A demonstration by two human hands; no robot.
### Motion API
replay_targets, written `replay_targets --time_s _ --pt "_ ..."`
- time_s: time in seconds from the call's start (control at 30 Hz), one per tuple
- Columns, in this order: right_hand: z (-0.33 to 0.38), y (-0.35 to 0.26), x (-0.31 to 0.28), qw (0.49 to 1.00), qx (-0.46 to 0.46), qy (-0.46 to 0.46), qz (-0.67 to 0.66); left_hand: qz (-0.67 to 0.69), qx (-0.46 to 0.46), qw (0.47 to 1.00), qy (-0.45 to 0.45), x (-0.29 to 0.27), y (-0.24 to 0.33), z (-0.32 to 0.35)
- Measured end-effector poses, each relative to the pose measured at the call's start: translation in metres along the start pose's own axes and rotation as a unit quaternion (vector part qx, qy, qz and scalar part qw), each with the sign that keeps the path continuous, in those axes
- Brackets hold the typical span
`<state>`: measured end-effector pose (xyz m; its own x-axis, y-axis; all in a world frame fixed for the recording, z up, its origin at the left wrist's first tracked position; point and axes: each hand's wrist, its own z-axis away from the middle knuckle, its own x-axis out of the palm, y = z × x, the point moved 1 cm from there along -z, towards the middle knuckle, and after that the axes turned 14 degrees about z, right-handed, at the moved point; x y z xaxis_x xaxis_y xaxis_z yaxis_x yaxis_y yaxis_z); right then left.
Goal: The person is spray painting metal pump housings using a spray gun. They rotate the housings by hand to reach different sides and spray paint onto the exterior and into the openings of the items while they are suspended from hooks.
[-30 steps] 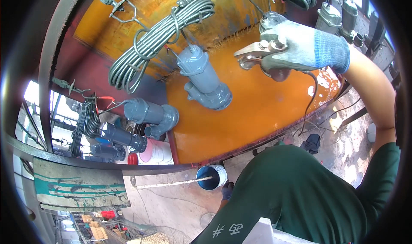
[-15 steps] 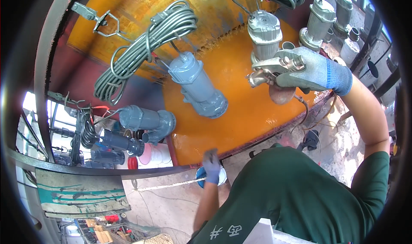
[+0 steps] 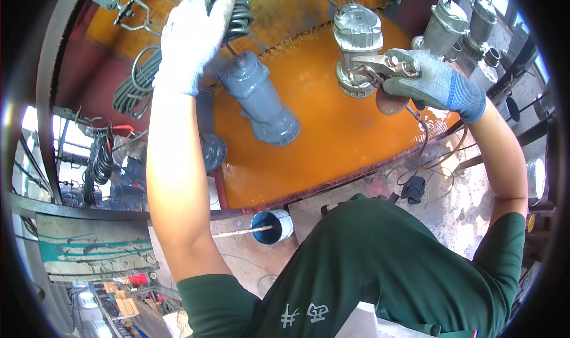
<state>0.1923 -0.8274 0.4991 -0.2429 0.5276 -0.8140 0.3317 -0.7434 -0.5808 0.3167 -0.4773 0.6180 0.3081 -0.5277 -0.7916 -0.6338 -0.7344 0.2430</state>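
Observation:
My gloved right hand (image 3: 424,79) is closed round a metal spray gun (image 3: 386,68) with a rounded cup below it and a hose trailing down. The gun's front end overlaps a pale grey submersible pump (image 3: 358,32) that hangs by its cable. My gloved left hand (image 3: 193,38) is raised at the upper left, its fingers bent round a coil of dark cable (image 3: 238,17) and covering the coil's middle. Below that coil hangs a glossy blue-grey pump (image 3: 261,97), tilted over the orange surface. Another blue-grey pump (image 3: 212,152) is partly hidden behind my left forearm.
An orange-coated booth (image 3: 332,136) with a dark red front edge stands before me. More grey pumps (image 3: 445,26) hang at the right. A bucket (image 3: 272,226) with blue inside stands on the floor, a rope beside it. The hose (image 3: 423,130) loops near a dark cloth (image 3: 413,189).
My left hand has risen from beside the bucket to the cable coil. My right hand still holds the spray gun. The view has shifted, with the hanging pumps now slightly farther left.

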Motion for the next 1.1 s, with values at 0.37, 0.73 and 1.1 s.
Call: replay_targets --time_s 0.37,0.73,1.1 --pt "-0.016 -0.021 -0.052 0.986 -0.142 0.073 0.047 -0.019 0.088 0.992 0.091 -0.014 -0.021 0.052" --pt "-0.04 -0.12 -0.089 0.959 -0.215 -0.185 0.01 0.125 -0.028 0.97 0.205 -0.042 -0.064 0.105" --pt "-0.063 -0.161 -0.052 0.974 -0.205 -0.047 0.082 0.284 -0.126 0.933 0.184 -0.087 -0.113 0.17"
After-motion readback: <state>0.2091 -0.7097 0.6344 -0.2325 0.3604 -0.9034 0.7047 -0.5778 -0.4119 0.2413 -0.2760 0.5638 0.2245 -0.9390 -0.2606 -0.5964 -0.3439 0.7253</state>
